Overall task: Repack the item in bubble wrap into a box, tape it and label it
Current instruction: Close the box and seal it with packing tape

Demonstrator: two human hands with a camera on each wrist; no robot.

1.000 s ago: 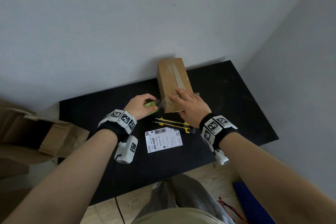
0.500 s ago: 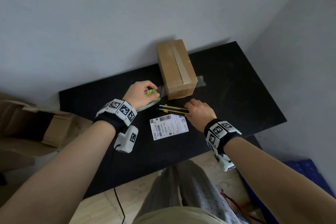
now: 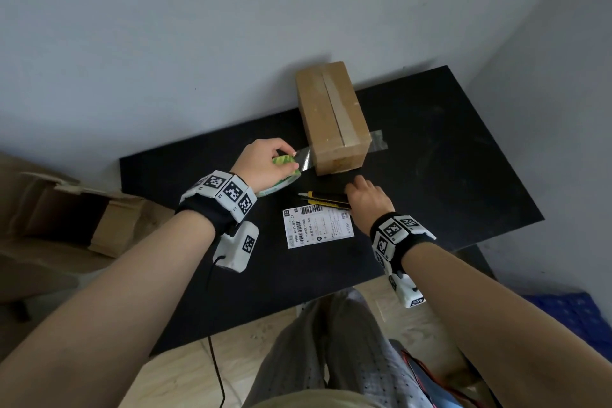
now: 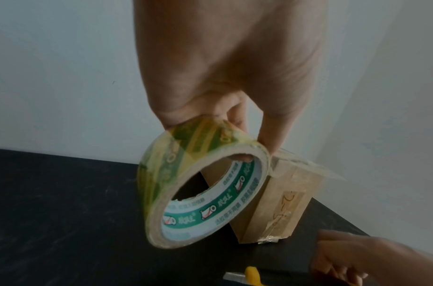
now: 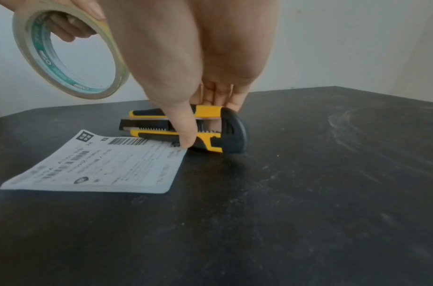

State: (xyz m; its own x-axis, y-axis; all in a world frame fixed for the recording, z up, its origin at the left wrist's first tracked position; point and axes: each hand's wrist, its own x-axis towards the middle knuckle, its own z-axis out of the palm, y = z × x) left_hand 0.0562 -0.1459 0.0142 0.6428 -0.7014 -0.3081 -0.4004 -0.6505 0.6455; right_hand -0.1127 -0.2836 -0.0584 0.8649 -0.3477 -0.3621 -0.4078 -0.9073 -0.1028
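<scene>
A closed cardboard box [image 3: 331, 119] [image 4: 281, 205] stands on the black table [image 3: 447, 149], taped along its top seam. My left hand [image 3: 265, 162] [image 4: 234, 116] grips a roll of clear tape [image 3: 281, 175] [image 4: 200, 189] [image 5: 71, 54] just left of the box; a strip of tape [image 3: 303, 159] runs from the roll to the box's near end. A loose tape end [image 3: 377, 141] sticks out on the box's right side. My right hand [image 3: 364, 199] [image 5: 198, 120] pinches a yellow and black utility knife [image 3: 324, 200] [image 5: 205, 131] lying on the table. A white shipping label [image 3: 318, 230] [image 5: 100, 164] lies beside the knife.
An opened cardboard carton [image 3: 82, 222] sits off the table's left side. The wall runs right behind the box. A blue object [image 3: 563, 308] lies on the floor at the right. My legs [image 3: 331, 358] stand at the table's near edge.
My right hand left the box top and came down to the utility knife, closing on it. The left hand kept hold of the tape roll, with the strip still joined to the box.
</scene>
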